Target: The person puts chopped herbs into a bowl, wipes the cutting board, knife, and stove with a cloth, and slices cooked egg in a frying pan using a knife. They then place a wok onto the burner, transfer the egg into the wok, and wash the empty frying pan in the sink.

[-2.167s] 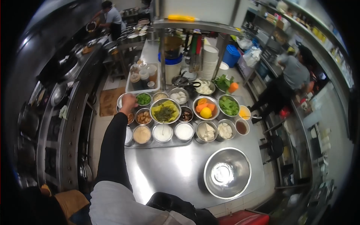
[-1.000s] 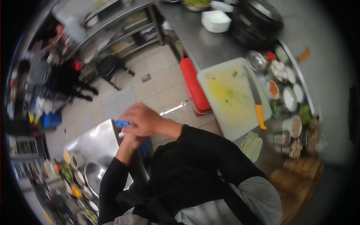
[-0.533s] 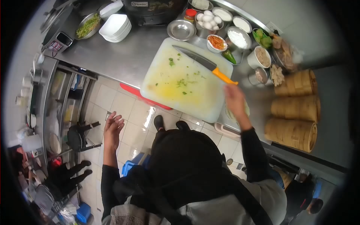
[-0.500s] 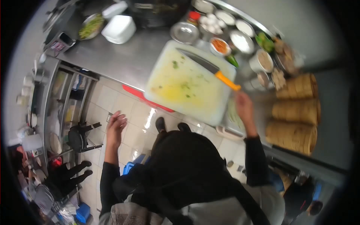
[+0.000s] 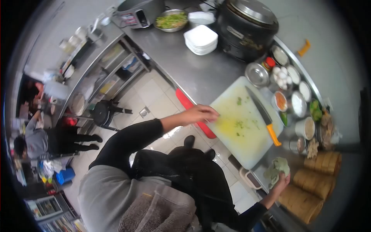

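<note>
A crumpled pale green cloth (image 5: 279, 168) is gripped in my right hand (image 5: 281, 182), over the counter beside the cutting board. My left hand (image 5: 199, 115) hovers by the near left edge of the white cutting board (image 5: 247, 149), fingers loosely stretched and nothing visible in them. Whether it touches the board I cannot tell. A knife (image 5: 264, 115) with an orange handle lies on the board's right side. Green scraps (image 5: 241, 124) and a yellow stain mark the board's surface.
Bowls of ingredients, one with eggs (image 5: 282, 79), line the wall side. Bamboo steamers (image 5: 315, 181) stand at the right. White plates (image 5: 201, 40) and a black pot (image 5: 247, 29) are farther back. A person (image 5: 42, 141) is at far left.
My right hand has left the area by the knife handle and taken hold of the cloth. My left hand has come up to the board's edge. The view has turned left.
</note>
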{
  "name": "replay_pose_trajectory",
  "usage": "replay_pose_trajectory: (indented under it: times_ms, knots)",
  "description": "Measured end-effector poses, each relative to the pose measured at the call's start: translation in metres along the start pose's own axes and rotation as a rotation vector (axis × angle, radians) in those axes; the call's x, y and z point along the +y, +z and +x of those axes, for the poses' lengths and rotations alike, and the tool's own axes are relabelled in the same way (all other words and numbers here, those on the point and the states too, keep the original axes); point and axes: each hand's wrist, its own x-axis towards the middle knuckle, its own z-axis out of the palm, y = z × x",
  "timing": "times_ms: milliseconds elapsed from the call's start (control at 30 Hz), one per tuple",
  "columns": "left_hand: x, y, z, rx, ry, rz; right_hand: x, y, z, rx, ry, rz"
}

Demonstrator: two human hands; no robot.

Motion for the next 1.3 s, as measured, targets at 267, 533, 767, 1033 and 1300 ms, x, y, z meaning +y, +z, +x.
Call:
replay_pose_trajectory:
  times_ms: [267,533,767,1033,1300]
  knots:
    - [0.016,0.048,-0.009,-0.009,0.006,-0.648,-0.129,0.252,-0.079,-0.997,-0.542,-0.252]
    - [-0.032,-0.174,0.034,0.624,0.286,0.404,-0.078,0.292,-0.072,-0.792,-0.054,-0.146]
    - [-0.048,-0.428,0.072,1.148,0.071,1.339,-0.046,0.351,-0.110,-0.617,0.019,-0.453]
    - [-0.052,-0.413,0.056,0.902,0.245,1.257,-0.023,0.361,-0.155,-0.390,0.227,-0.516]
    - [-0.005,-0.231,0.166,0.130,0.467,1.264,-0.021,0.374,-0.160,-0.335,0.233,-0.502]
